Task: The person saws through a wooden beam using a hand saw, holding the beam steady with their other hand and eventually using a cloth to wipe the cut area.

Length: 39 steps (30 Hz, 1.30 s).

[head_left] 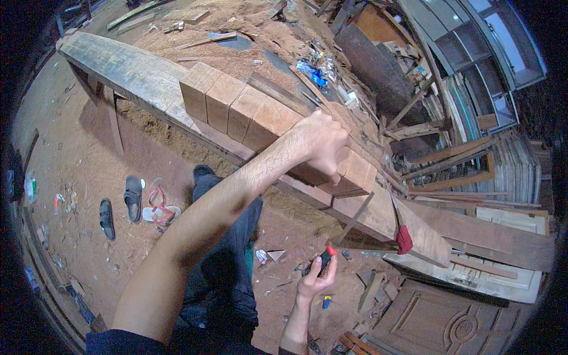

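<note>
My left hand (325,142) reaches across the bench with bent fingers, gripping a row of squared wooden blocks (260,130) lying along the long plank bench (130,71). Lower right of it, my right hand (316,275) holds a black-and-red hand tool (325,257). A thin straight strip (355,219) runs between that tool and the blocks' right end; whether it is part of the tool I cannot tell. On the bench's right part lies a tool with a red cloth-wrapped end (403,238).
Sawdust and scraps (213,23) lie beyond the bench. Stacked boards (509,165) and window frames (485,53) lean at the right, carved door panels (449,325) below. Sandals (133,201) lie on the dirt floor at left, beside my dark-trousered leg (228,254).
</note>
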Each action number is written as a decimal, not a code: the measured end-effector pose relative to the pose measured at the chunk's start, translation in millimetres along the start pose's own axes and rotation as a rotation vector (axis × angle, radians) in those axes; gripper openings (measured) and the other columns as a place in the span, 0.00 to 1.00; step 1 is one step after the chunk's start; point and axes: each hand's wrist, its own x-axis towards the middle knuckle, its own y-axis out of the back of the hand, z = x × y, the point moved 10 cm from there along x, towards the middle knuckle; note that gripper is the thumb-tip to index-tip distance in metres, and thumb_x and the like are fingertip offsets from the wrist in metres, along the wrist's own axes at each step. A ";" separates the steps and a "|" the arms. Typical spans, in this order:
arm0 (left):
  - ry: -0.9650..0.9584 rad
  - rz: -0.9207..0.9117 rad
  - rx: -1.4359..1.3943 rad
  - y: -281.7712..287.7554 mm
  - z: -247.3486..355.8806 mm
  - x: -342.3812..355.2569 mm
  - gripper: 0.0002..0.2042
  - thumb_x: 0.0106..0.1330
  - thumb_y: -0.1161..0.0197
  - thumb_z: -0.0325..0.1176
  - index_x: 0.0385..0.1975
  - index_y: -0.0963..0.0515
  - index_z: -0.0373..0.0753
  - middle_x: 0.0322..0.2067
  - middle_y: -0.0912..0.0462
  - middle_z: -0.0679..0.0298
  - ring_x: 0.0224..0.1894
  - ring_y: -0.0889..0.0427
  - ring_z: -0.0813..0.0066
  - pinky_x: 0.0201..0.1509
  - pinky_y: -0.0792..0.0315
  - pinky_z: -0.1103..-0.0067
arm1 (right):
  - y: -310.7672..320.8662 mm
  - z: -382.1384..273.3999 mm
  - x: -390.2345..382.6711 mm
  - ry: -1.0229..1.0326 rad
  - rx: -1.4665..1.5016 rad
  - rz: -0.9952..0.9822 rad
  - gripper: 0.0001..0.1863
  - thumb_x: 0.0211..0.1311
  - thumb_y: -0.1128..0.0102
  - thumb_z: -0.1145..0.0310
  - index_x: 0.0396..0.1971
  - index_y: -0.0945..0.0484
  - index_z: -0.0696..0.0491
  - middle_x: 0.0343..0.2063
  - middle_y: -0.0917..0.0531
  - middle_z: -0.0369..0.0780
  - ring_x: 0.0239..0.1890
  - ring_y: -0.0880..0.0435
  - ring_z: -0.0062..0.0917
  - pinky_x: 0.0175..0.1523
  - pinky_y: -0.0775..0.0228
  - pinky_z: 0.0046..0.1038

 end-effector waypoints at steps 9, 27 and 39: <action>0.004 0.008 -0.020 1.7 -0.6 -1.1 0.36 0.35 0.25 0.64 0.23 0.16 0.28 0.28 0.13 0.46 0.34 0.12 0.49 0.40 0.18 0.62 | -3.8 -6.3 -0.3 -0.014 -0.006 0.008 0.14 0.68 0.43 0.74 0.51 0.24 0.63 0.24 0.20 0.35 0.24 0.24 0.17 0.29 0.33 0.21; 0.007 -0.072 -0.001 -5.0 1.3 1.9 0.36 0.36 0.27 0.67 0.31 0.14 0.35 0.32 0.12 0.48 0.39 0.12 0.50 0.45 0.19 0.60 | -10.1 -13.6 2.4 -0.010 0.025 -0.010 0.15 0.68 0.43 0.73 0.52 0.24 0.63 0.25 0.18 0.37 0.21 0.25 0.15 0.27 0.35 0.20; -0.020 -0.048 0.026 -5.2 1.8 1.2 0.36 0.38 0.27 0.67 0.30 0.14 0.35 0.31 0.12 0.49 0.37 0.12 0.50 0.43 0.18 0.61 | -10.9 -9.0 -1.7 0.052 -0.042 -0.053 0.16 0.69 0.44 0.74 0.54 0.26 0.64 0.27 0.18 0.37 0.22 0.27 0.14 0.26 0.38 0.19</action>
